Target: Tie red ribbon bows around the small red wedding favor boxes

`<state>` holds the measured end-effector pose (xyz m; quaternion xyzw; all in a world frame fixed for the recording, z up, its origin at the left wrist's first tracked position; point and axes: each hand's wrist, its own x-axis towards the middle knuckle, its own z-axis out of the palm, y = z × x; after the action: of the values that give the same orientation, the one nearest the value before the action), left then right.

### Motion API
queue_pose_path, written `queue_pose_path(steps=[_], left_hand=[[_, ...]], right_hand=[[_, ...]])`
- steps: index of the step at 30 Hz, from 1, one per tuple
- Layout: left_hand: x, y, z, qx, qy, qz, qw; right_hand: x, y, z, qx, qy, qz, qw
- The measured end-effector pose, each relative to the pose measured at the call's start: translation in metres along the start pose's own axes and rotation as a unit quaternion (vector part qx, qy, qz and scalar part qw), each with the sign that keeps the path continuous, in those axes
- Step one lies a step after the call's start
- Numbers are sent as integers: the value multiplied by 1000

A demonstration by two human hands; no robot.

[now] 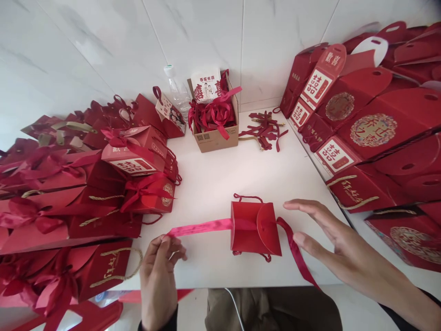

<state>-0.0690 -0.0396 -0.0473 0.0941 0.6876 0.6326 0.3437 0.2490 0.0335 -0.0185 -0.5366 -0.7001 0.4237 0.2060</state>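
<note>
A small red gift box (246, 241) lies on the white table in front of me, with a rounded flap at its right and cord handles along its far and near sides. A red ribbon (203, 227) crosses it from left to right. My left hand (160, 271) pinches the ribbon's left end between thumb and fingers. Beyond the box's right side, the other ribbon end (296, 255) curls down over the table's front edge. Beside that end, my right hand (330, 243) is held with thumb and fingers apart, nothing between them.
Red boxes with bows (69, 202) crowd the left. More red boxes (372, 124) are piled at the right. At the back stand a cardboard box (218, 141) of ribbons, a clear bottle (177, 89) and a heap of dark red ties (265, 131).
</note>
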Motion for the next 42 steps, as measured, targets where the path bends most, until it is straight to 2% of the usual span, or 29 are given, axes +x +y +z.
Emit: queue_pose_path(steps=[4,6,8,9,10,12,14,16,19,23,25,27,30,34,37,42], left_hand=[[10,0,-21,35,63,-17,997],[2,3,-20,56,109,16,992],[-14,4,-12,94,139,74,983],[-24,4,-6,121,125,96,980],[-35,1,0,152,79,99,980],[-52,-6,14,214,-75,56,972],[-60,-16,26,275,-145,48,949],[-59,-24,37,287,-160,77,941],[-52,-25,51,224,-183,140,947],[-51,-13,67,162,-254,248,921],[-53,-10,71,144,-270,320,897],[-54,-9,73,138,-285,355,880],[-56,-9,74,155,-295,314,889],[-59,-4,74,145,-263,259,918],[-62,1,73,129,-256,255,924],[-64,4,74,99,-259,274,921]], right_hand=[[-10,19,6,6,-19,45,999],[-8,20,12,19,-38,53,998],[-4,18,16,33,-54,49,997],[-2,16,16,39,-58,47,996],[-1,14,16,44,-61,47,996],[0,8,12,50,-70,61,994],[-2,3,7,55,-90,97,990],[-5,-1,1,72,-114,123,983],[-8,-4,-5,124,-132,120,976],[-7,-4,-5,122,-103,115,980],[-5,-5,-5,90,-84,114,986],[-4,-6,-6,74,-83,118,987],[-3,-7,-9,65,-105,121,985],[-3,-9,-13,45,-127,121,983],[-3,-14,-15,28,-125,125,984],[1,-17,-13,37,-129,69,988]])
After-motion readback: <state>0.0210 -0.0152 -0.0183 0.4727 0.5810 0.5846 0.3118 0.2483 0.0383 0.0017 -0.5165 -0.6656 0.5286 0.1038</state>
